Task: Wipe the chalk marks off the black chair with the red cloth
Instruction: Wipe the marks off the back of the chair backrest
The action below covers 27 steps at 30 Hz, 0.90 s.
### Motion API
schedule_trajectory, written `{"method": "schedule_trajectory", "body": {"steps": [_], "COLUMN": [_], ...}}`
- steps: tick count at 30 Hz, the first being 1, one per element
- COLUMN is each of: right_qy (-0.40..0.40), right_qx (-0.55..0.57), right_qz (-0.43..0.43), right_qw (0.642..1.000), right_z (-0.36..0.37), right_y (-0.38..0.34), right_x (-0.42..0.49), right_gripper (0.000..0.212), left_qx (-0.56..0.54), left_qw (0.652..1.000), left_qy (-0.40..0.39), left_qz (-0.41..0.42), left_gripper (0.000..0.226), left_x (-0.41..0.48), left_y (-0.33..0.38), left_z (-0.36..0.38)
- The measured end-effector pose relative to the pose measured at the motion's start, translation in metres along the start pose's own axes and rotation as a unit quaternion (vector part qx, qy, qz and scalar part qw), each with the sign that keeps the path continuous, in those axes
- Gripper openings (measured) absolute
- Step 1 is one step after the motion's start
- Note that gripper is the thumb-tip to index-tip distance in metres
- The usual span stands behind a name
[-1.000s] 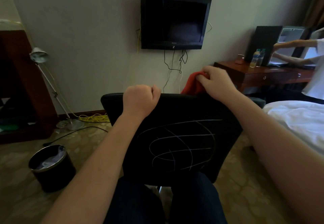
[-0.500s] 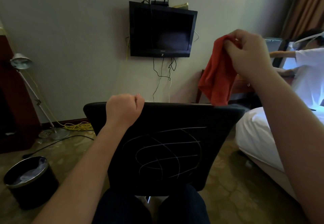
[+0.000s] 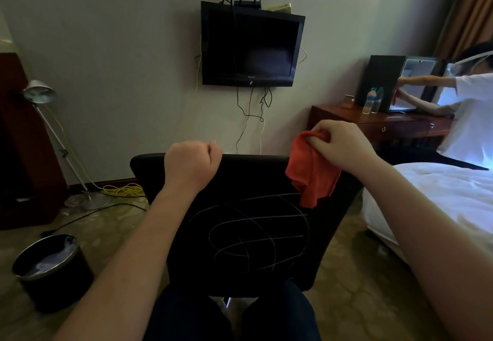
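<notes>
At the far left a floor lamp (image 3: 40, 92) is seen standing by the wall, its shade tilted. A black waste bin (image 3: 50, 268) with a pale liner is set on the patterned floor (image 3: 360, 274) below it. A coil of yellow cable (image 3: 124, 190) is laid near the lamp's base.

The left hand (image 3: 190, 166) is closed in a fist over the top edge of the black chair (image 3: 240, 178), which is gripped there. The chair's backrest is turned toward the camera, and white chalk marks (image 3: 256, 234), looping ovals crossed by lines, are drawn over its middle. A dark television (image 3: 250, 47) is mounted on the wall above.

The red cloth (image 3: 310, 174) is pinched at its top by the curled fingers of the right hand (image 3: 341, 146). It is held at the chair's upper right corner and hangs down in front of the backrest. Its lower hem is just beside the upper right end of the marks; whether they touch cannot be told.

Further right, two bottles (image 3: 372, 100) are placed on a wooden bench (image 3: 386, 124). A person (image 3: 472, 127) in a white shirt is seen reaching across the bench. A bed (image 3: 440, 194) with white linen is seen at the right edge.
</notes>
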State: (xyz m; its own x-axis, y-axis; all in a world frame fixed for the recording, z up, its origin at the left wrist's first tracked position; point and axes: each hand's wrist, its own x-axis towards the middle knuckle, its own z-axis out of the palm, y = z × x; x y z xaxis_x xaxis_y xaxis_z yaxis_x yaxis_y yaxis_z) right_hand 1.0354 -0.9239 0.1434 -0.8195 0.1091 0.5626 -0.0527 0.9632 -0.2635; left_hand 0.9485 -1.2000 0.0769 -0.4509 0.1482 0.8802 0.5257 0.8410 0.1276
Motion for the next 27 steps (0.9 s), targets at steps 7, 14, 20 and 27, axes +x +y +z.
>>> {"method": "schedule_trajectory", "body": {"steps": [7,14,20,27], "right_qy": [0.035,0.066,0.223,0.254], "right_qx": [-0.032,-0.045,-0.109,-0.105], "right_qz": [-0.004,-0.028,-0.071,-0.122], "right_qw": [0.999,0.996,0.966,0.954], "right_z": [0.008,0.023,0.069,0.121], "right_y": [0.000,-0.021,-0.035,-0.127], "right_x": [0.005,-0.018,-0.035,-0.009], "right_gripper": [0.017,0.038,0.051,0.046], "left_qx": [0.018,0.027,0.027,0.064], "left_qw": [0.999,0.998,0.998,0.995], "left_qy": [0.024,0.044,0.059,0.072], "left_qz": [0.018,0.032,0.018,0.006], "left_gripper": [0.056,0.054,0.055,0.053], "left_x": [0.002,0.001,-0.001,0.003], "left_y": [0.000,-0.002,0.001,-0.003], "left_z": [0.000,0.003,0.004,0.009]}}
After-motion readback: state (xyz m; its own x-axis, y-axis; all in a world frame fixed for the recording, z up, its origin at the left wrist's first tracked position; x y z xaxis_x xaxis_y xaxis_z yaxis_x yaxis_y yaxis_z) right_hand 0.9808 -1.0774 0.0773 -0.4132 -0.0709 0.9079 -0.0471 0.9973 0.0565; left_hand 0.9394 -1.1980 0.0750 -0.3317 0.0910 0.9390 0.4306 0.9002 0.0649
